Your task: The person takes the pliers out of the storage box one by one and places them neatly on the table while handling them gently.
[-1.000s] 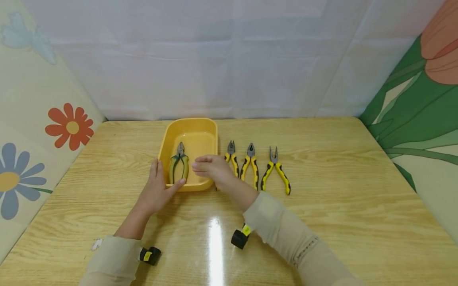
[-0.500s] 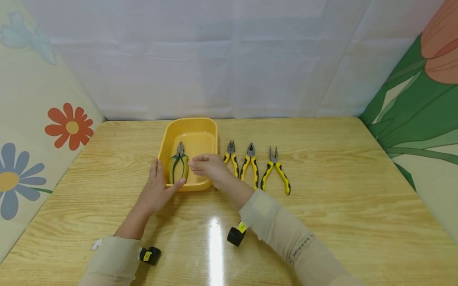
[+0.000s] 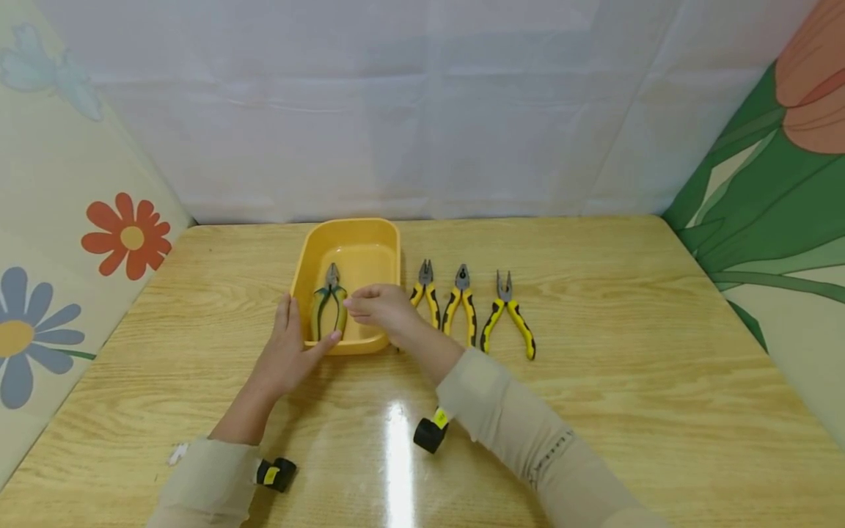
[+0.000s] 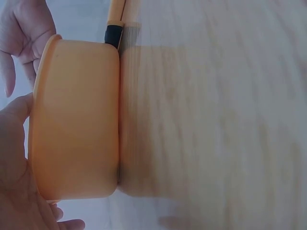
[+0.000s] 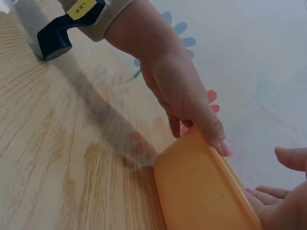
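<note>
A yellow plastic tub (image 3: pixel 372 258) stands near the table's back edge. Inside it, along the left side, lies a pair of pliers (image 3: pixel 320 312) with green-yellow handles, jaws toward the back. My left hand (image 3: pixel 284 359) grips the tub's near left corner, thumb over the rim and fingers along the outer wall. Over the right rim reaches my right hand (image 3: pixel 388 312), its fingertips close to the pliers' right handle; contact is unclear from the head view. The right wrist view shows that hand (image 5: pixel 288 203) with thumb and fingers apart, holding nothing visible.
Right of the tub lie three yellow-and-black pliers in a row: the left pair (image 3: pixel 426 274), partly hidden by my right hand, the middle pair (image 3: pixel 463 277) and the right pair (image 3: pixel 505 292). A white cloth backdrop (image 3: pixel 429 132) rises behind the table (image 3: pixel 627 352).
My right hand has shifted slightly left inside the tub, toward the green-yellow pliers. The left hand, tub and pliers have stayed in place.
</note>
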Tool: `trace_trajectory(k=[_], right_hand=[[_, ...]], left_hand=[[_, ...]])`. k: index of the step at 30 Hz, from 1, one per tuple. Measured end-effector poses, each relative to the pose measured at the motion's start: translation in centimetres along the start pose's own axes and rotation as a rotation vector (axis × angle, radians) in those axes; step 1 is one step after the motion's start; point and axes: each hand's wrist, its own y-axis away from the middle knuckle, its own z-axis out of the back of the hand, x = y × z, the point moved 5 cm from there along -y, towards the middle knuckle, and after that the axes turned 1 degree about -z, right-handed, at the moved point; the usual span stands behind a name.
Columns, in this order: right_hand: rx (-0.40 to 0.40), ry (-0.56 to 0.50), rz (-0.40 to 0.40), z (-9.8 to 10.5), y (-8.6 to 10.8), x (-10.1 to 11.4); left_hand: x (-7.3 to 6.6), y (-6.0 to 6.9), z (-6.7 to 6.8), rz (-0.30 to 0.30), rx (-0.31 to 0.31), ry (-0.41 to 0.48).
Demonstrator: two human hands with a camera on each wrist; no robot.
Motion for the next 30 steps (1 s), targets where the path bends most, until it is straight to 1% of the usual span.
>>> trace_trajectory(k=[10, 16, 30], right_hand=[[-0.022, 0.06, -0.039, 0.0, -0.5, 0.0], [-0.031, 0.078, -0.056, -0.1, -0.7, 0.1], [-0.071, 0.055, -0.071, -0.5, -2.0, 0.0]], left_hand=[[0.0, 0.0, 0.0, -0.002, -0.001, -0.009], [-0.1, 0.1, 0.0, -0.001, 0.003, -0.009], [-0.3, 0.1, 0.1, -0.016, -0.006, -0.019]])
